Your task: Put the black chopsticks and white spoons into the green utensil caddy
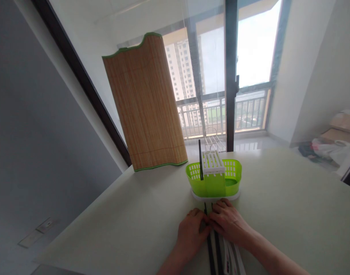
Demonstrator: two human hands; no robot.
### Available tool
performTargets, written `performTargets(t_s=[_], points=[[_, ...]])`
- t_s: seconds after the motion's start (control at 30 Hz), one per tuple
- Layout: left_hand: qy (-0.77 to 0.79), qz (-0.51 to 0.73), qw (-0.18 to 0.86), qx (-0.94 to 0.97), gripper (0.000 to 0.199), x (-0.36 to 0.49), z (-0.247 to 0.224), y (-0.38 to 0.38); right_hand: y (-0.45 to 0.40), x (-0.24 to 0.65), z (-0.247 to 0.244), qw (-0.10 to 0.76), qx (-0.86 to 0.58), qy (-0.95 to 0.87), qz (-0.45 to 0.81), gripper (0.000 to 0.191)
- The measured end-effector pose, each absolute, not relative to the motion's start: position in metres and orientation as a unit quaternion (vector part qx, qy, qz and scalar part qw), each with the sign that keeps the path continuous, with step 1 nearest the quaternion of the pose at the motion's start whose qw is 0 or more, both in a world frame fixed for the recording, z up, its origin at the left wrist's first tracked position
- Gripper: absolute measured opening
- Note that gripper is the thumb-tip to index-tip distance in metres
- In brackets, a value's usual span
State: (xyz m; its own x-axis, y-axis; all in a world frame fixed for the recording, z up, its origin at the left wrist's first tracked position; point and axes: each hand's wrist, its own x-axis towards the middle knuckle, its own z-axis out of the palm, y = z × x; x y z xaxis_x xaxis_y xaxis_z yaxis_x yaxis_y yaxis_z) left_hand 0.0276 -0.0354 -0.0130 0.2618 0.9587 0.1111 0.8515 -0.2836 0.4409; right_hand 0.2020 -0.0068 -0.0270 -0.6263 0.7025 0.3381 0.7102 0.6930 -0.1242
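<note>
My left hand [191,231] and my right hand [229,220] meet low on the white table, fingers bent and pressed together around dark chopsticks [210,256]. Thin tips of these chopsticks poke out past my fingers toward the basket; exactly how each finger grips is hidden. Beneath my right wrist lies white packaging [231,258] with some print on it. Just beyond my hands stands a lime-green utensil basket [215,186] with a white base and a white slotted middle section. Black chopsticks [200,162] lean upright in its left compartment.
At the far left of the table [281,191], a brown bamboo mat [148,107] with green edging stands upright against the glass. A window frame [231,76] rises behind the table. Boxes [345,122] and plastic bags [331,151] lie on the floor at right.
</note>
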Motion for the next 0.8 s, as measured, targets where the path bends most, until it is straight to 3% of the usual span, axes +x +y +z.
performTargets(t_s=[0.3,0.47,0.8], points=[[0.623,0.015,0.019,0.782,0.033,0.008,0.006,-0.029,-0.008,0.202,-0.025,0.177,-0.397,-0.9,-0.014,0.011],[0.644,-0.088,-0.059,0.758,0.031,-0.005,0.006,-0.024,-0.007,0.201,-0.026,0.181,-0.396,-0.9,-0.017,0.012],[0.633,-0.087,-0.092,0.763,0.029,-0.024,0.013,-0.02,-0.006,0.201,-0.029,0.198,-0.401,-0.894,-0.012,0.014]])
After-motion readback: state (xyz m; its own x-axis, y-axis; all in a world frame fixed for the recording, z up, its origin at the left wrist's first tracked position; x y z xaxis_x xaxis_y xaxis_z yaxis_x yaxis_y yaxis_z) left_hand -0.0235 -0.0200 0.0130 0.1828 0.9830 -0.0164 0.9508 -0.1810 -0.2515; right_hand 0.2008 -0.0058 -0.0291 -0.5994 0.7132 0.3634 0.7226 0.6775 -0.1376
